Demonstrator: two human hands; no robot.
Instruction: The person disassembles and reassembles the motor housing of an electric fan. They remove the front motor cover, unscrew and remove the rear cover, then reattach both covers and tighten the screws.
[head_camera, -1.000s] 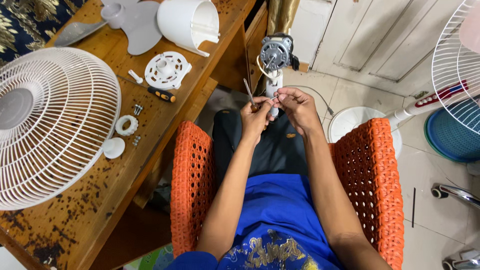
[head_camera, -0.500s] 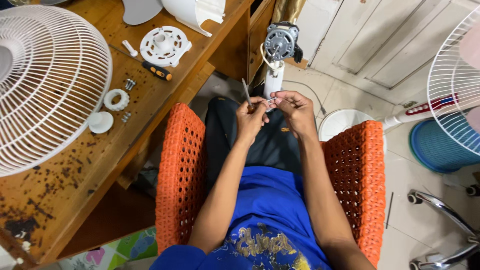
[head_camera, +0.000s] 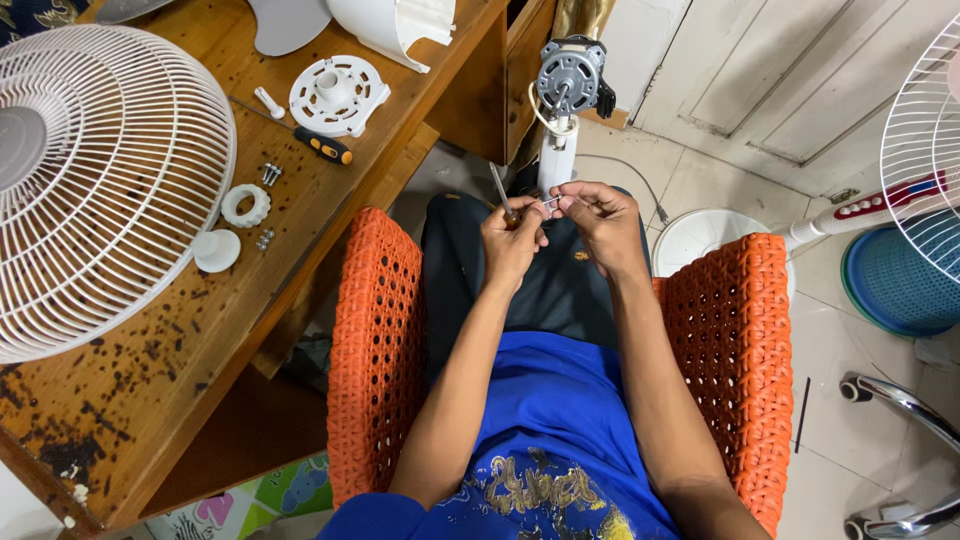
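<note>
My left hand grips a thin metal tool, a screwdriver whose shaft points up and away. My right hand pinches a small white part between thumb and fingers. Both hands meet over my lap, just below a bare fan motor on its white stand neck. I sit in an orange woven chair.
A wooden table at left carries a white fan grille, a round white fan part, a black-and-orange screwdriver, a white ring, a cap and loose screws. Another fan grille and a blue basket stand at right.
My head has tilted, so the view shifted slightly. My hands stay together by the fan neck, working the small part.
</note>
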